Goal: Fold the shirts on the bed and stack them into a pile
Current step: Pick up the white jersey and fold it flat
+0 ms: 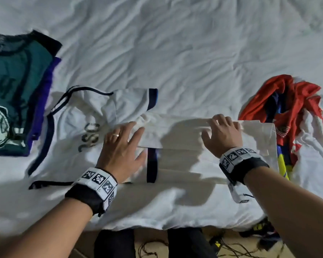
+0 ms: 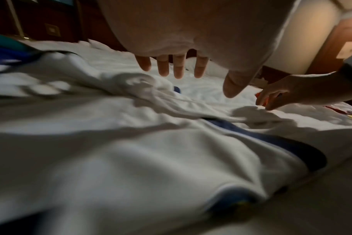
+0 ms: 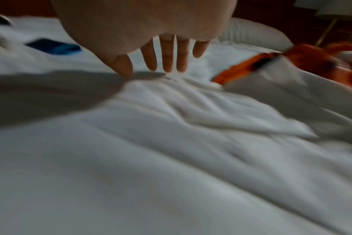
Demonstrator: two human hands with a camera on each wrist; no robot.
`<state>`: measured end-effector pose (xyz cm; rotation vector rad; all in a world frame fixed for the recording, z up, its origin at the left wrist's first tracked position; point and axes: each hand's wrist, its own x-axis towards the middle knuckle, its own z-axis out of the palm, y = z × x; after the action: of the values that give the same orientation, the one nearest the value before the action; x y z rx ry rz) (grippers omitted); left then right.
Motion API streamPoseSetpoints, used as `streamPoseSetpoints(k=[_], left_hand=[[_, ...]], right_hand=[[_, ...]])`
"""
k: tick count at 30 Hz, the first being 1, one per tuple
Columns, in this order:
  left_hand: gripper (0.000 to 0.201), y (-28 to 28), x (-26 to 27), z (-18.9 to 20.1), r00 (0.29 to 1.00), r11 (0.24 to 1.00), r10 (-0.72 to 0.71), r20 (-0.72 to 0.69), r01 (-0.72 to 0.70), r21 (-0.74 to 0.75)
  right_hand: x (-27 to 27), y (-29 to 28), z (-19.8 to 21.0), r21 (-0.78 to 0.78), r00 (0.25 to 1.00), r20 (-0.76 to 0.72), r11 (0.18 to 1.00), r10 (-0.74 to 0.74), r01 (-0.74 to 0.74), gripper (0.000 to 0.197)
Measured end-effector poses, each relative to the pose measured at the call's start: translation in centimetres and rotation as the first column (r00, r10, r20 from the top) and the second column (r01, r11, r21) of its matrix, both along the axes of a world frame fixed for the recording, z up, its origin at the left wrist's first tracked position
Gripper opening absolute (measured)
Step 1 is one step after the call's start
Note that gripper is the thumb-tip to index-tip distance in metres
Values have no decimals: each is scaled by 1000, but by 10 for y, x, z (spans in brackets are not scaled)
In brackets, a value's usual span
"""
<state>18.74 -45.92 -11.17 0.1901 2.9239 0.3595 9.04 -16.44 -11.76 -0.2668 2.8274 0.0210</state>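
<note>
The bed [image 1: 175, 43] is being viewed steeply from above by the head camera. The white shirt [image 2: 131, 159] is being skimmed at close range by both wrist cameras, facing along the fingers; the shirt is being shared by all three views.

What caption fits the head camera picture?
Both open hands, left hand and right hand, over a half-folded white shirt.

A bedroom, perhaps in a hotel: a wide bed [image 1: 185, 53] under a rumpled white sheet fills the head view, with shirts lying along its near edge. The wrist views show dark wood panelling [image 2: 56, 19] with a wall switch plate [image 2: 53, 29] behind the far edge, a white pillow [image 3: 257, 31], and a lamp [image 3: 329, 11] at the far right corner.
</note>
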Motion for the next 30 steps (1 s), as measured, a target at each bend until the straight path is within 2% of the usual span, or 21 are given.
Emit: streamPoseSetpoints(k=[5,8,12,15,17,19,21,23,26,27,30], left_hand=[[63,-114,43,2,985,988,153,80,-155,15],[73,-169,71,-11,980,992,106,166,-94,-81],[80,-202,97,-33,977,996,26,211,-7,-90],[81,-207,104,-44,974,998,42,223,-30,-57],[82,-207,102,-49,970,998,52,239,-45,-36],[83,-204,99,-48,967,999,45,252,-37,-37],[80,-205,95,-43,969,998,59,239,-57,-16],[75,-208,89,-36,970,987,126,210,-144,74],[73,-215,79,-22,967,936,228,114,-250,248],[73,-218,76,-18,965,925,247,85,-261,277],[61,-221,70,-12,959,894,280,34,-274,355]], right_hand=[[-23,-137,9,-135,996,62,989,-56,64,48],[-36,-197,3,-138,963,149,960,-223,243,54],[-47,-234,-15,-59,890,209,904,-405,424,55],[-49,-242,-18,-75,892,214,904,-399,422,42],[-49,-246,-11,-105,928,142,927,-345,360,37],[-45,-253,3,-204,950,54,928,-306,311,28],[-33,-261,20,-372,957,1,888,-291,271,20],[-8,-272,36,-526,972,-100,840,-213,130,21],[52,-287,50,-561,938,-341,786,67,-260,21],[77,-290,49,-540,921,-342,764,186,-355,23],[149,-287,38,-537,866,-164,694,471,-479,32]])
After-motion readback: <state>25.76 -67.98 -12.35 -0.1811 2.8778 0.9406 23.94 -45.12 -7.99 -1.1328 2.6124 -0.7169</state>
